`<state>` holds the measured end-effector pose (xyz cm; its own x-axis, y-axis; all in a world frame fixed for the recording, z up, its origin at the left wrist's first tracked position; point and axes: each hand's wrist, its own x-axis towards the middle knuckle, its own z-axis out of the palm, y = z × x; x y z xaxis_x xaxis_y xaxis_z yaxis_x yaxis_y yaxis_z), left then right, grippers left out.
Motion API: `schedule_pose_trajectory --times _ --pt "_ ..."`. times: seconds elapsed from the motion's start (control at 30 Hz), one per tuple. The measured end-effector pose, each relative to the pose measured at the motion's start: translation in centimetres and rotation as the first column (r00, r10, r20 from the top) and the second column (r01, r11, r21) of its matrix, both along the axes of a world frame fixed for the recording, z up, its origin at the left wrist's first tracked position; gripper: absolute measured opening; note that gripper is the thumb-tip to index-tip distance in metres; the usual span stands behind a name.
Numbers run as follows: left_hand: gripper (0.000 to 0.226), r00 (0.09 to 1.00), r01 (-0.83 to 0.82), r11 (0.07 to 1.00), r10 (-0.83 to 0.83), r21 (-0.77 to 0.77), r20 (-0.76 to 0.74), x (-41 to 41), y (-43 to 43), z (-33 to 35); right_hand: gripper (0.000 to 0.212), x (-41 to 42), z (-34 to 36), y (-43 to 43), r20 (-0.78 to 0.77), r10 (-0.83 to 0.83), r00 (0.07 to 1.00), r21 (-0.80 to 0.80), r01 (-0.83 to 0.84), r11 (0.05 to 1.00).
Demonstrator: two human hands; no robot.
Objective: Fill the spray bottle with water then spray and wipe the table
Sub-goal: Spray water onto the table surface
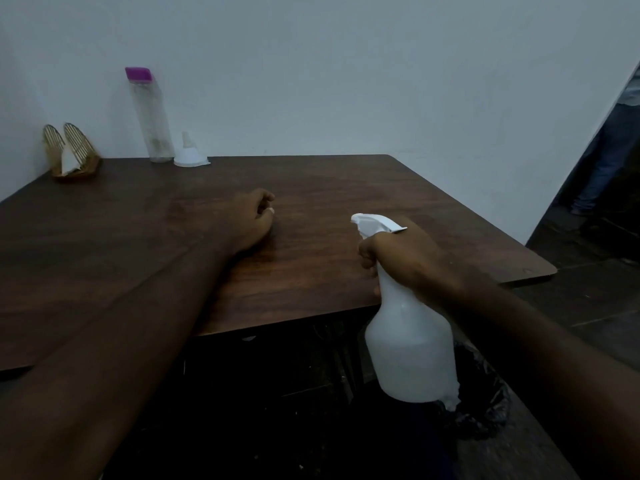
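While R hand (405,261) grips spray bottle (412,355) neck, nozzle toward 10 o'clock, I should clear my loosely curled, empty L hand (254,220) off table (329,188) before triggering.

Dim bluish light, soft focus, wide-angle bowing
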<state>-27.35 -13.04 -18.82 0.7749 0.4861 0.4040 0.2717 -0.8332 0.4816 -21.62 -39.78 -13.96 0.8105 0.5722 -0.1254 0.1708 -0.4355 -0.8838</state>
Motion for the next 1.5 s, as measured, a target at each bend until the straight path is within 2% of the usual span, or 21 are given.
schedule_pose_trajectory --times 0.07,0.17,0.2,0.33,0.43,0.57,0.73,0.83,0.97,1.07,1.2,1.33,1.43,1.5 --pt "0.033 1.0 0.006 1.0 -0.006 -0.003 -0.009 -0.04 -0.05 0.12 0.042 -0.03 -0.03 -0.03 -0.013 -0.007 1.0 0.013 0.007 1.0" --pt "0.034 1.0 0.008 1.0 -0.008 0.005 -0.029 -0.03 -0.2 0.41 0.021 -0.3 0.12 -0.13 0.012 -0.009 1.0 -0.003 0.009 1.0" --pt "0.034 0.999 0.007 1.0 -0.007 0.01 -0.033 -0.05 -0.24 0.43 0.021 -0.35 0.12 -0.12 0.013 -0.007 1.0 -0.006 0.007 1.0" --pt "0.035 1.0 0.006 1.0 -0.006 0.01 -0.031 0.02 -0.07 0.27 0.035 -0.39 0.15 -0.01 -0.02 0.017 1.0 -0.024 -0.017 1.0" --pt "0.034 0.999 -0.001 1.0 0.001 0.012 -0.034 0.07 0.03 0.29 0.022 -0.66 0.13 -0.05 0.008 0.001 1.0 0.001 -0.001 1.0" --pt "0.034 0.999 0.008 1.0 -0.008 0.014 -0.034 0.0 -0.05 0.29 0.035 -0.43 0.16 -0.01 0.006 0.002 1.0 0.026 -0.002 1.0" --pt "0.035 0.999 0.007 1.0 -0.007 0.003 -0.042 -0.13 -0.31 0.45 0.027 -0.57 0.09 0.1 0.011 -0.011 1.0 -0.023 0.012 1.0" --pt "0.035 0.999 0.004 1.0 -0.004 0.012 -0.037 -0.12 -0.41 0.52 0.04 -0.43 -0.03 0.08 -0.005 -0.008 1.0 -0.03 0.008 1.0" --pt "0.035 0.999 0.0 1.0 0.0 0.008 -0.043 -0.2 -0.54 0.56 0.026 -0.65 0.23 -0.02 0.005 -0.005 1.0 -0.048 0.005 0.999" --pt "0.035 1.0 0.003 1.0 -0.003 0.002 -0.025 -0.16 -0.43 0.47 0.045 -0.57 0.31 -0.03 -0.036 0.029 0.999 -0.062 -0.031 0.998" --pt "0.035 1.0 0.0 1.0 0.0 -0.001 -0.021 -0.11 -0.45 0.44 0.031 -0.59 0.17 -0.1 0.03 -0.005 1.0 -0.065 0.007 0.998" --pt "0.035 1.0 0.013 1.0 -0.013 -0.018 -0.025 -0.13 -0.52 0.47 0.045 -0.74 0.31 0.04 -0.029 0.025 0.999 -0.064 -0.026 0.998" --pt "0.035 0.999 0.011 1.0 -0.012 -0.022 -0.042 -0.12 -0.42 0.47 0.024 -0.92 0.31 -0.06 0.055 -0.021 0.998 -0.031 0.023 0.999" --pt "0.035 0.999 0.007 1.0 -0.007 -0.014 -0.037 -0.17 -0.28 0.43 0.022 -0.92 0.54 0.01 0.082 -0.029 0.996 0.009 0.028 1.0"
